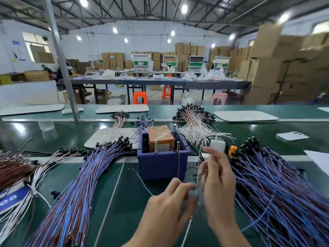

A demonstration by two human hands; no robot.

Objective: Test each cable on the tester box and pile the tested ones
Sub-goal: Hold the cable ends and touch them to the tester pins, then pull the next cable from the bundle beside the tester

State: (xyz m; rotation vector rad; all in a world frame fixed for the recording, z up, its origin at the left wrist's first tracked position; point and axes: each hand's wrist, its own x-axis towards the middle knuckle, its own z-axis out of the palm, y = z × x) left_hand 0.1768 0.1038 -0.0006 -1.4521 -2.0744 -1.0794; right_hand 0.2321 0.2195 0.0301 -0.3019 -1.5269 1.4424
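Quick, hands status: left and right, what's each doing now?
Left hand: pinches the thin white cable at its fingertips.
Right hand: fingers against the same cable, blurred; grip cannot be told.

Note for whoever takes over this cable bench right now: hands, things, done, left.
Left hand pinches a thin pale cable. Right hand curls at it too, grip blurred.
Orange tester box sits in the dark blue plastic bin; a brown wire hangs over its front.
Blue-and-brown cable pile lies left, blue cable pile right.
Which pile is tested, and whether the held cable is, cannot be told.
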